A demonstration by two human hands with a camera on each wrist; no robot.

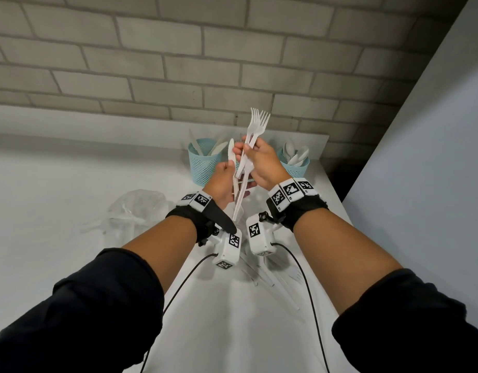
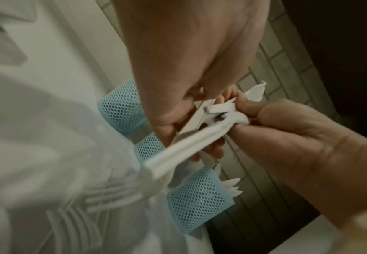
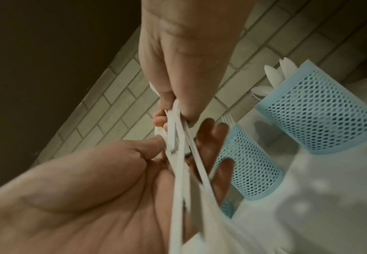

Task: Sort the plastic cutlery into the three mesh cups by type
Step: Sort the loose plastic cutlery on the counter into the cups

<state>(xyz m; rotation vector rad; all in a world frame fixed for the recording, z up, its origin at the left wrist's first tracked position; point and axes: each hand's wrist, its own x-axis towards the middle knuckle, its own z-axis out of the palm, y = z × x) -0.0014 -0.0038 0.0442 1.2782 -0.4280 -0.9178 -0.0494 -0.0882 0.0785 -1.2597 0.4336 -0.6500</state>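
Observation:
Over the white table (image 1: 71, 184), both hands hold a bundle of white plastic cutlery. My right hand (image 1: 248, 150) pinches two or three forks (image 1: 256, 127) just below their upright tines. My left hand (image 1: 228, 169) grips a knife (image 1: 230, 152) and the lower handles of the bundle (image 2: 178, 146). Behind the hands stand three blue mesh cups. The left cup (image 1: 204, 164) holds knives and the right cup (image 1: 295, 165) holds spoons. In the head view the hands mostly hide the middle cup (image 3: 248, 163), which shows fork tines in the right wrist view.
Loose forks and other cutlery (image 1: 272, 278) lie on the table under my wrists. A crumpled clear plastic bag (image 1: 135, 208) sits at the left. A brick wall (image 1: 178, 63) stands behind the cups. A grey panel (image 1: 426, 184) borders the table's right edge.

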